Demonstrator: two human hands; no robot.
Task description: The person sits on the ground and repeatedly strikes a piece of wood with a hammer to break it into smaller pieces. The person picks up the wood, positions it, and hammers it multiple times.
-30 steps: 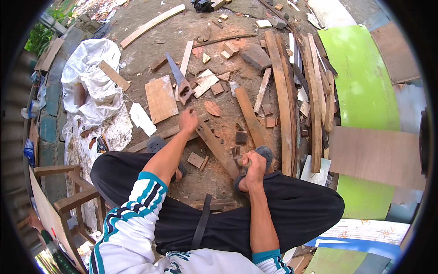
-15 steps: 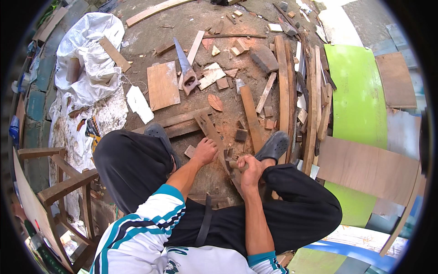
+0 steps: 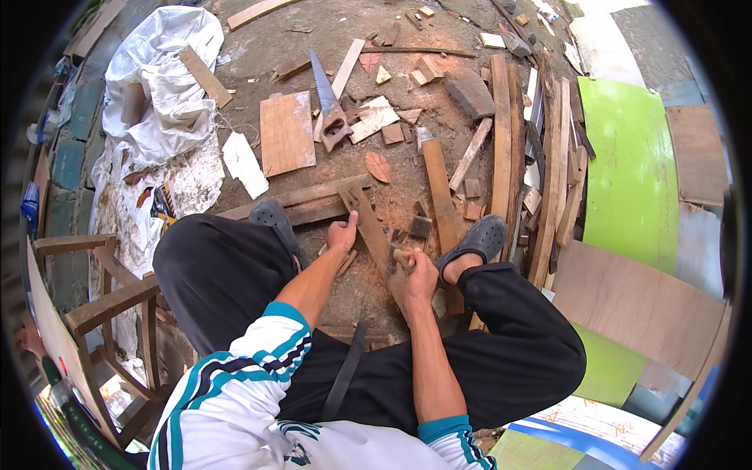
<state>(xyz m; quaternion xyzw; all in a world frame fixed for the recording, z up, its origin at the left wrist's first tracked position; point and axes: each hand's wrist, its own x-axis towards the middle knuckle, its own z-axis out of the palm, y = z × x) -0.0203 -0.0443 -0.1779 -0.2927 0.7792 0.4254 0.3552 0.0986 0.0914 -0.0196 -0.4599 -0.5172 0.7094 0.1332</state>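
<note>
My left hand (image 3: 342,233) is closed at the left edge of a slanting wooden plank (image 3: 366,221), thumb upward and the other fingers mostly hidden. In my right fist (image 3: 421,276) is the wooden handle of a hammer (image 3: 401,256). Its dark head lies close to the plank's right side and is hard to make out. The plank's far end rests on a crosswise timber (image 3: 317,196) near my left shoe. A small dark block (image 3: 421,227) sits to the right of the plank.
A handsaw (image 3: 327,102) lies ahead, beside a square board (image 3: 287,135). Long timbers (image 3: 501,133) and a green panel (image 3: 630,157) are to the right. A wooden stool frame (image 3: 113,301) stands at the left, near a white sack (image 3: 160,78). Scraps and a brick (image 3: 470,92) lie farther off.
My left hand has moved slightly up and left along the plank, its thumb now raised. My right hand with the hammer has shifted slightly left and up. The whole view has tilted a little.
</note>
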